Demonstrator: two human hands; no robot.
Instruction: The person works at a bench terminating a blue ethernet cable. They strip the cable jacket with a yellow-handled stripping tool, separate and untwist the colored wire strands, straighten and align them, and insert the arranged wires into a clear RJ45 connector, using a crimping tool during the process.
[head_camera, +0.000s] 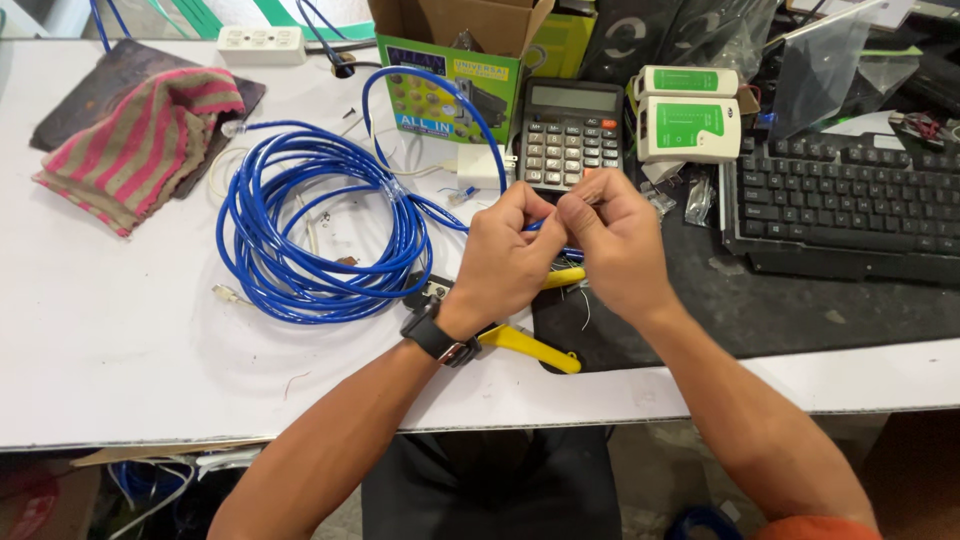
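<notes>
Both hands are pinching the free end of the blue cable (300, 215) just in front of the calculator (570, 130); the left hand (505, 262) and right hand (612, 240) are meeting fingertip to fingertip; the cable is trailing leftward to its coil, left hand nearer.

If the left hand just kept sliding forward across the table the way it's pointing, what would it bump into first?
Probably the calculator. The left hand points up and slightly right, holding the end of the blue cable together with the right hand. Depth is hard to judge, so it may pass above.
</notes>
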